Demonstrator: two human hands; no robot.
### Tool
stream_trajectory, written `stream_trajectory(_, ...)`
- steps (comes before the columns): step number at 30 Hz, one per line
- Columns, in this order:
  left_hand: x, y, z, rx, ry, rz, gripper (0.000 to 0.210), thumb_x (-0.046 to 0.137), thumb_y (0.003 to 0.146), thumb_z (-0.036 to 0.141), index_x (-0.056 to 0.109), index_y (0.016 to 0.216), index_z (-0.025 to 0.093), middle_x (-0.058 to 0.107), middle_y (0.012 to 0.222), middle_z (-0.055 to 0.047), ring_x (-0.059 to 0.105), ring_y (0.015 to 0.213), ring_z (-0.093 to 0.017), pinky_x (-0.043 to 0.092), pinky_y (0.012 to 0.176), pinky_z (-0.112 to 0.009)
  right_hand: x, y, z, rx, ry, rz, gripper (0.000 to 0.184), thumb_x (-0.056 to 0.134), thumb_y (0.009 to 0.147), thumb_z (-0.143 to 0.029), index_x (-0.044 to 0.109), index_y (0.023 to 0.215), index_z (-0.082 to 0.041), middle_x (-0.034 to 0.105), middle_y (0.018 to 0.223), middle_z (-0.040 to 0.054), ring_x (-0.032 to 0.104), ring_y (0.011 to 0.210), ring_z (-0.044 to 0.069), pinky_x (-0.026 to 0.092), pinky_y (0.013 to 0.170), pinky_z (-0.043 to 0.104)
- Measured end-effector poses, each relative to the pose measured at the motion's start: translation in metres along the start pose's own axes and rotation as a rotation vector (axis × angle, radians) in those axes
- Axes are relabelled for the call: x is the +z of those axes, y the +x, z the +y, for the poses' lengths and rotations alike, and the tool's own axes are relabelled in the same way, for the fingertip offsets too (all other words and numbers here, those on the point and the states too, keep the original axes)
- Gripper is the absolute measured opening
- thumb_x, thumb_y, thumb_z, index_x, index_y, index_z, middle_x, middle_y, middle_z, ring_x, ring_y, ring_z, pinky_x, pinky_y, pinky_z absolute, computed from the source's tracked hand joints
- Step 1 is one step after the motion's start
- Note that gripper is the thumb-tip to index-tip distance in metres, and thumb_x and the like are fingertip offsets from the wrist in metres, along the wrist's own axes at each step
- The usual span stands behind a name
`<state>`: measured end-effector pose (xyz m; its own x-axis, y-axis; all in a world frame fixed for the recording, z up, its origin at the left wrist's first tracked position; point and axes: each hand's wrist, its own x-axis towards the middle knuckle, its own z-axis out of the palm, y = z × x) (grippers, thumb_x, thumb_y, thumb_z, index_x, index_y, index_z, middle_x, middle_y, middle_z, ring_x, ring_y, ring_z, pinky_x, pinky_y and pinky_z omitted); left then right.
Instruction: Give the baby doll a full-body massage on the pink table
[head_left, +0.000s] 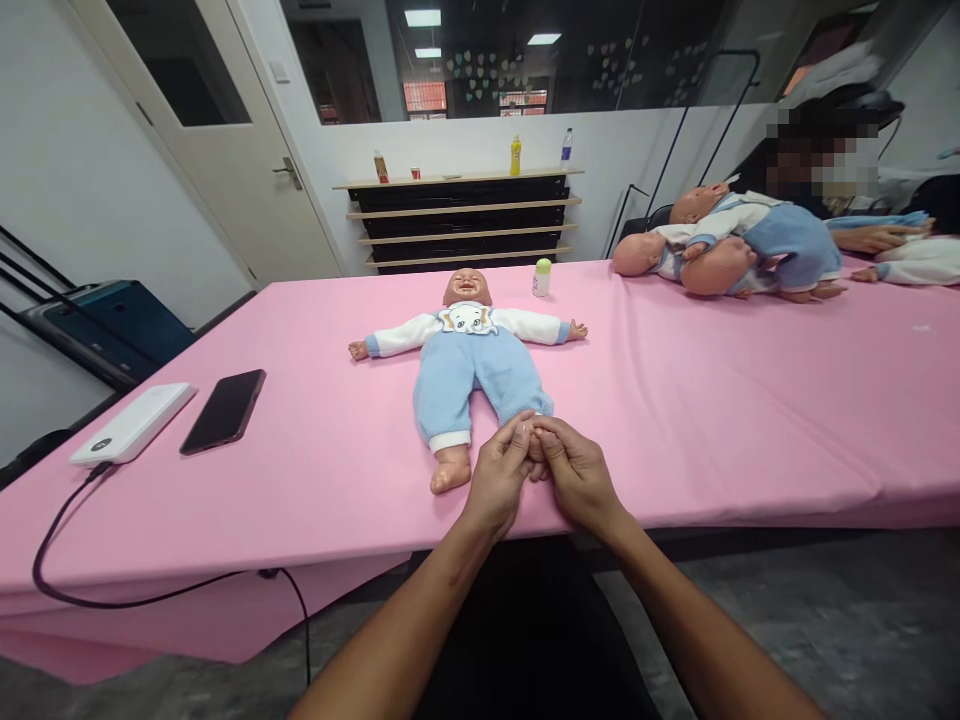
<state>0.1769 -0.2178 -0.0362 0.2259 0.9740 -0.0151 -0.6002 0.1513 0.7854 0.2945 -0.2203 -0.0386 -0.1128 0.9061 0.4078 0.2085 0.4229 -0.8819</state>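
On its back on the pink-covered table lies a baby doll (480,365) in blue trousers and a white top with an animal face on the bib. Its head points away from me and its arms are spread wide. My left hand (499,475) and my right hand (576,470) are closed together around the doll's foot on the right side of the view, thumbs on top. Most of that foot is hidden by my fingers. The doll's other foot (451,470) rests bare on the cloth, beside my left hand.
A small bottle with a green cap (541,278) stands near the doll's head. To the left lie a black phone (223,411) and a white power bank (135,423) with a cable over the edge. More dolls (780,240) are piled at the right, near another person (821,165).
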Motion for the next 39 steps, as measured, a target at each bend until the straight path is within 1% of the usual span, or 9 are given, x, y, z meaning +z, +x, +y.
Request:
stream_trajectory(3, -0.001, 0.001, -0.001, -0.014, -0.039, 0.034, 0.04, 0.057, 0.091, 0.039, 0.061, 0.123, 0.016, 0.066, 0.109, -0.011, 0.063, 0.092, -0.016, 0.051, 0.076, -0.025, 0.0, 0.001, -0.002, -0.087, -0.092, -0.021, 0.032, 0.049, 0.096, -0.029, 0.057, 0.126, -0.025, 0.062, 0.114, 0.0063, 0.063, 0.089, 0.017, 0.054, 0.081, 0.032)
stream_trajectory(6, -0.002, 0.002, -0.002, -0.024, -0.087, 0.073, 0.04, 0.052, 0.094, 0.041, 0.062, 0.122, 0.016, 0.06, 0.127, -0.014, 0.06, 0.112, -0.02, 0.049, 0.091, -0.028, -0.001, 0.002, -0.004, -0.174, -0.161, -0.03, 0.032, 0.051, 0.095, -0.025, 0.059, 0.125, -0.026, 0.059, 0.121, 0.0067, 0.057, 0.113, 0.02, 0.047, 0.098, 0.036)
stream_trajectory(12, -0.003, 0.001, -0.001, -0.051, -0.095, 0.073, 0.047, 0.05, 0.094, 0.044, 0.058, 0.129, 0.014, 0.059, 0.132, -0.017, 0.059, 0.117, -0.024, 0.05, 0.094, -0.034, 0.0, 0.002, -0.007, -0.115, -0.12, 0.021, 0.027, 0.046, 0.097, -0.029, 0.063, 0.118, -0.024, 0.064, 0.107, 0.0055, 0.063, 0.087, 0.016, 0.053, 0.077, 0.03)
stream_trajectory(17, -0.004, 0.001, -0.001, -0.049, -0.058, 0.057, 0.045, 0.051, 0.094, 0.044, 0.061, 0.127, 0.016, 0.057, 0.134, -0.015, 0.059, 0.117, -0.024, 0.05, 0.094, -0.034, 0.002, 0.001, -0.006, 0.003, -0.074, 0.058, 0.027, 0.046, 0.097, -0.037, 0.065, 0.109, -0.023, 0.062, 0.083, 0.0028, 0.052, 0.055, 0.012, 0.049, 0.056, 0.027)
stream_trajectory(20, -0.004, 0.001, -0.001, -0.056, -0.074, 0.052, 0.043, 0.052, 0.093, 0.043, 0.062, 0.125, 0.017, 0.056, 0.135, -0.015, 0.059, 0.118, -0.024, 0.049, 0.097, -0.035, 0.001, 0.001, -0.004, 0.048, -0.057, 0.039, 0.027, 0.047, 0.096, -0.038, 0.063, 0.111, -0.022, 0.063, 0.086, 0.0035, 0.055, 0.06, 0.013, 0.05, 0.057, 0.026)
stream_trajectory(25, -0.004, -0.001, -0.001, -0.045, -0.119, 0.066, 0.039, 0.053, 0.093, 0.039, 0.062, 0.125, 0.019, 0.055, 0.138, -0.011, 0.056, 0.122, -0.022, 0.047, 0.101, -0.033, 0.0, 0.0, -0.003, -0.02, -0.101, 0.011, 0.03, 0.057, 0.09, -0.031, 0.06, 0.119, -0.021, 0.064, 0.107, 0.0058, 0.061, 0.096, 0.019, 0.051, 0.087, 0.031)
stream_trajectory(31, -0.004, 0.0, -0.001, -0.041, -0.072, 0.038, 0.043, 0.053, 0.093, 0.038, 0.059, 0.129, 0.016, 0.059, 0.131, -0.015, 0.062, 0.111, -0.023, 0.051, 0.091, -0.033, 0.002, 0.001, -0.008, 0.07, 0.018, 0.041, 0.026, 0.05, 0.095, -0.039, 0.064, 0.104, -0.02, 0.059, 0.079, 0.0012, 0.05, 0.056, 0.01, 0.046, 0.052, 0.024)
stream_trajectory(36, 0.001, -0.005, 0.006, -0.059, 0.043, 0.028, 0.047, 0.054, 0.092, 0.037, 0.054, 0.134, 0.017, 0.058, 0.132, -0.014, 0.062, 0.108, -0.021, 0.051, 0.088, -0.03, 0.003, 0.003, -0.011, 0.066, 0.105, 0.086, 0.031, 0.043, 0.098, -0.042, 0.062, 0.09, -0.019, 0.051, 0.068, -0.0008, 0.049, 0.052, 0.011, 0.046, 0.051, 0.024)
stream_trajectory(39, 0.002, -0.027, 0.014, 0.018, 0.34, 0.043, 0.054, 0.059, 0.089, 0.034, 0.049, 0.14, 0.022, 0.057, 0.134, -0.012, 0.058, 0.117, -0.024, 0.046, 0.099, -0.038, 0.0, 0.002, -0.011, 0.074, 0.071, 0.097, 0.025, 0.048, 0.095, -0.041, 0.062, 0.099, -0.02, 0.059, 0.076, 0.0011, 0.057, 0.062, 0.013, 0.051, 0.058, 0.025)
